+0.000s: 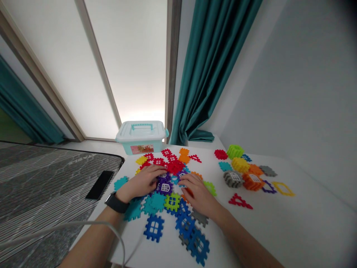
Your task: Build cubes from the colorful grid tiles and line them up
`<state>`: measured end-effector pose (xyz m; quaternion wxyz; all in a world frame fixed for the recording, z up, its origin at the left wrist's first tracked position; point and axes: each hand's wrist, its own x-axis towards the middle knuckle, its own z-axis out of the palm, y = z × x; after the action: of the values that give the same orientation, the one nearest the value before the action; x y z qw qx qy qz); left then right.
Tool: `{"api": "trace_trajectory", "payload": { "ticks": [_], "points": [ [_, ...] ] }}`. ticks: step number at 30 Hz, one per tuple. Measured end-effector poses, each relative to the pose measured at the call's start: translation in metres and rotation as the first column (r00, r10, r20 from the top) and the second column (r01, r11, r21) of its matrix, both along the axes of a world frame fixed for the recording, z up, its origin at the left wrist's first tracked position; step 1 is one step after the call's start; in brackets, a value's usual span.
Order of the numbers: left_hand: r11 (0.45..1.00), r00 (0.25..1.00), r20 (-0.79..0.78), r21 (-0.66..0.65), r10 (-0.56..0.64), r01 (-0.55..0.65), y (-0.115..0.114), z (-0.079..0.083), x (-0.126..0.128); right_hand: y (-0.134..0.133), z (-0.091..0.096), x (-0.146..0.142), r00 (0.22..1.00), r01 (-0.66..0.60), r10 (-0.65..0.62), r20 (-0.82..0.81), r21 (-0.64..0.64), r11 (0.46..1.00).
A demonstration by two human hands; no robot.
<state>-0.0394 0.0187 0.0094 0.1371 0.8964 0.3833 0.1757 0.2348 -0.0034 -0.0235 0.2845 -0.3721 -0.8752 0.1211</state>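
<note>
My left hand (146,179), with a dark watch (117,203) on its wrist, curls over purple window tiles (164,187) at the middle of the pile; its fingers and thumb close at the edge of the upper one. Across from it, my right hand (198,191) has its fingers stretched out, fingertips by another purple tile (182,174). Its palm hides part of an orange piece. Around both hands lie red tiles (175,166), teal tiles (157,202), a lime window tile (172,202) and blue window tiles (185,224).
A lidded light-teal box (142,137) stands at the table's back left. To the right sit a yellow block (240,164), an orange block (253,181), a grey block (233,179) and a red triangle (240,201). A white cable (83,223) crosses the lower left.
</note>
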Motion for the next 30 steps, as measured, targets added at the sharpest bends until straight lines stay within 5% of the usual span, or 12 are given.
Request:
{"api": "trace_trajectory", "payload": {
  "ticks": [8, 14, 21, 30],
  "points": [
    [1.0, 0.999, -0.047, 0.0, 0.018, -0.018, 0.003, -0.004, 0.006, 0.001, 0.0, 0.001, 1.0, 0.012, -0.012, 0.011, 0.007, 1.0],
    [0.983, 0.981, 0.078, 0.043, 0.175, -0.179, 0.005, -0.012, 0.011, -0.002, 0.003, 0.0, 1.0, 0.02, -0.02, -0.002, 0.0, 1.0],
    [0.948, 0.819, 0.498, -0.275, 0.285, -0.162, -0.004, -0.008, 0.028, -0.007, 0.011, -0.004, 0.974, 0.178, -0.173, -0.147, 0.018, 0.984],
    [0.841, 0.651, 0.651, -0.54, 0.39, 0.037, -0.015, -0.008, 0.051, -0.017, 0.013, -0.01, 0.98, 0.117, -0.11, -0.163, 0.035, 0.993]
  ]
}}
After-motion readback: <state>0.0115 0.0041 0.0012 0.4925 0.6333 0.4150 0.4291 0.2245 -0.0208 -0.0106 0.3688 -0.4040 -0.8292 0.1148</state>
